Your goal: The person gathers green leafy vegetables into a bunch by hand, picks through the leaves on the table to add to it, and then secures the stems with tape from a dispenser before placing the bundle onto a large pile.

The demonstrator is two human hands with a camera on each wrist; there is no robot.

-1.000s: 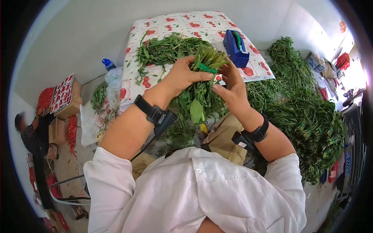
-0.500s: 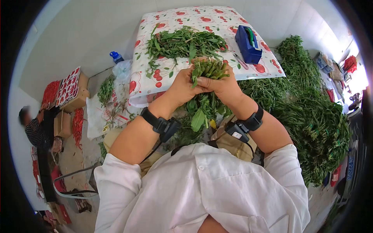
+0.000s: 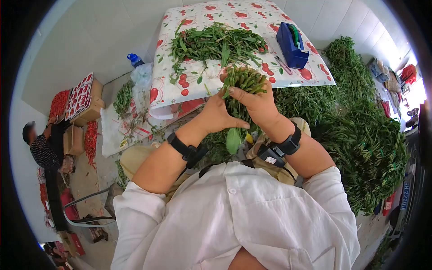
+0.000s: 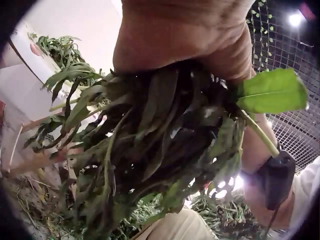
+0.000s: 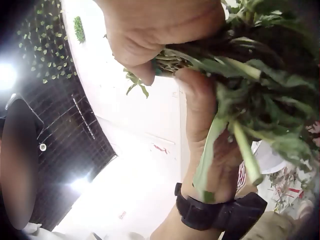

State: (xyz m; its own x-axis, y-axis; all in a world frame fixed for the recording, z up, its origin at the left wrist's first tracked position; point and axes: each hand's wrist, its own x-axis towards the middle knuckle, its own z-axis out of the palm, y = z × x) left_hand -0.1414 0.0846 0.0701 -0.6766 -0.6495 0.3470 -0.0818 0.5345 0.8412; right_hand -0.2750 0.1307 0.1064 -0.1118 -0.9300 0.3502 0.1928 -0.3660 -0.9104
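Note:
Just past the near edge of the table, both hands hold a bunch of leafy greens [image 3: 246,82], its cut stem ends up and its leaves hanging down. My right hand [image 3: 261,105] grips it just below the stem ends, thumb across the front. Lower down, my left hand [image 3: 218,114] is round the leafy part, its thumb stretched across the front and its other fingers hidden behind. One broad leaf [image 4: 272,91] sticks out sideways in the left wrist view. Dark leaves [image 5: 280,75] fill the right side of the right wrist view.
On the cherry-print tablecloth [image 3: 211,13] lie loose greens [image 3: 216,42], a blue tape dispenser [image 3: 292,47] and a slim pinkish tool [image 3: 283,65]. A large heap of greens [image 3: 360,148] covers the floor at right. At far left a person [image 3: 42,146] sits beside cardboard boxes [image 3: 74,139].
The left hand has slid down from the stem end to the leafy part, while the right hand has closed round the upper stems. Green tape seen on the bunch earlier is now covered in the head view.

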